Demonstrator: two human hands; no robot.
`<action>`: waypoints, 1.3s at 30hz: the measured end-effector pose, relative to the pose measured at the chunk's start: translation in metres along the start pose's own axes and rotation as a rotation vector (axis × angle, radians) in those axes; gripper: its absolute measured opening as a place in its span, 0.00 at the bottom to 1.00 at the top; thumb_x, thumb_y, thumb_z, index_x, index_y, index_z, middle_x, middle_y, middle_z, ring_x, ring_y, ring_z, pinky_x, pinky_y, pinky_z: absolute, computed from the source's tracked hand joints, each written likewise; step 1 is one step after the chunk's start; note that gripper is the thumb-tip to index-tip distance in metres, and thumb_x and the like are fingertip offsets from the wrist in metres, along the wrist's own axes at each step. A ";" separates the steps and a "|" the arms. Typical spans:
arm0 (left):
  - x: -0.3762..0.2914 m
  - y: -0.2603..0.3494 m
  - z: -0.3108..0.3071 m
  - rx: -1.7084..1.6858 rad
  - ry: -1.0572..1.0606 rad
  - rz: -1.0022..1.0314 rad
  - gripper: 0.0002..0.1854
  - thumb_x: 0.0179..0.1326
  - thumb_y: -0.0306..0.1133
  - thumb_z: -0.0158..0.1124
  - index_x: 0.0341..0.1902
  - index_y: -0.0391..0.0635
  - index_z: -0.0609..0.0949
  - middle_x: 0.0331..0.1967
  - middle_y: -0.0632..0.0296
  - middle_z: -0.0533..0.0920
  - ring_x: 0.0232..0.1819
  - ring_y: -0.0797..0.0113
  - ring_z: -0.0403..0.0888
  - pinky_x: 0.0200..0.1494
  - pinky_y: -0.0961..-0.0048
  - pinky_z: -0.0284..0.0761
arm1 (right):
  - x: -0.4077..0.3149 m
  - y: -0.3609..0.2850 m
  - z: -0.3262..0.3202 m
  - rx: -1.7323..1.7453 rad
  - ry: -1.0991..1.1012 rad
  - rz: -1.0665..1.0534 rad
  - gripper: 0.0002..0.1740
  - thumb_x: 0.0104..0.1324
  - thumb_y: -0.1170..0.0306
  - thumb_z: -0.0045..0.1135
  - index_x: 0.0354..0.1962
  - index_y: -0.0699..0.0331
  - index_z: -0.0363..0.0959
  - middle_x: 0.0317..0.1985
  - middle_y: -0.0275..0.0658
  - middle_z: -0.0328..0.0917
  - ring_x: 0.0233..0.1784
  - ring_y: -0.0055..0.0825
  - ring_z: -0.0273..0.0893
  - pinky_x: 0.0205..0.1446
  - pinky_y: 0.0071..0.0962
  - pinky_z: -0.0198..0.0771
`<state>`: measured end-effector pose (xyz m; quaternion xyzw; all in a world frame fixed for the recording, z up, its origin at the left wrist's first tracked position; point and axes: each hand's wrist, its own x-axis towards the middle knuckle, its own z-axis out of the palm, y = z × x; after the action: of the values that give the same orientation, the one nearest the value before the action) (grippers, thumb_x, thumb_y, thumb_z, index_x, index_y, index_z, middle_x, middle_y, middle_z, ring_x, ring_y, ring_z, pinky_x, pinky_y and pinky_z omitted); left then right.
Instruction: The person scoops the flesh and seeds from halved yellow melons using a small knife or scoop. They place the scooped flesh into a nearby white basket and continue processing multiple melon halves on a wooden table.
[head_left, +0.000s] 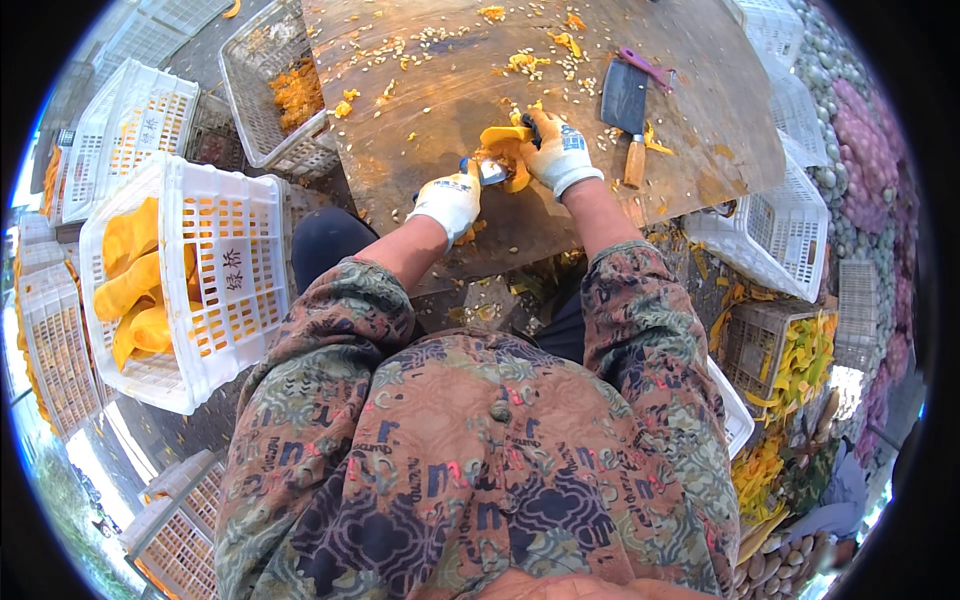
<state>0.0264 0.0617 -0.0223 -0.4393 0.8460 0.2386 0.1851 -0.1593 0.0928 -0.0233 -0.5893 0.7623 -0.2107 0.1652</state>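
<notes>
My left hand (450, 201), in a white work glove, grips a metal scoop (493, 172) that looks like a spoon. Its bowl is against the inside of a hollowed pumpkin piece (505, 136) with orange flesh and stringy pulp. From the far right side my right hand (559, 150), gloved too, holds that piece over the wooden board (420, 150). To the right of it lies a cleaver (624, 94) with a wooden handle. A purple-handled tool (641, 63) rests across the top of its blade.
Seeds and pulp scraps (525, 61) litter the board. At left, a white plastic crate (232, 262) holds peeled pumpkin pieces (142, 277); another crate (251, 142) contains orange pulp (298, 94). On the right stand a tilted white crate (772, 232) and a crate of peelings (802, 360).
</notes>
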 end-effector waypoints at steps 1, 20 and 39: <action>0.001 -0.006 0.007 0.053 0.015 0.024 0.27 0.65 0.30 0.40 0.67 0.32 0.60 0.45 0.42 0.82 0.44 0.48 0.83 0.44 0.55 0.77 | 0.001 0.003 0.001 -0.002 -0.003 0.005 0.29 0.56 0.64 0.56 0.57 0.55 0.68 0.51 0.49 0.74 0.55 0.46 0.73 0.58 0.38 0.69; 0.007 -0.021 0.009 0.129 -0.052 -0.079 0.31 0.66 0.35 0.38 0.71 0.36 0.52 0.54 0.41 0.77 0.51 0.45 0.80 0.51 0.42 0.72 | -0.001 0.006 0.017 0.265 -0.080 0.126 0.25 0.56 0.66 0.57 0.53 0.52 0.72 0.50 0.48 0.77 0.54 0.43 0.75 0.57 0.35 0.70; 0.017 -0.015 0.014 0.085 -0.059 -0.168 0.34 0.67 0.35 0.44 0.72 0.35 0.48 0.53 0.43 0.79 0.47 0.45 0.81 0.45 0.41 0.72 | -0.044 -0.046 -0.001 -0.053 0.060 -0.234 0.20 0.53 0.67 0.60 0.46 0.57 0.73 0.43 0.49 0.74 0.44 0.48 0.77 0.46 0.39 0.74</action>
<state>0.0309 0.0510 -0.0462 -0.4931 0.8099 0.1989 0.2478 -0.1104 0.1256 0.0018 -0.6718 0.6981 -0.2261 0.1010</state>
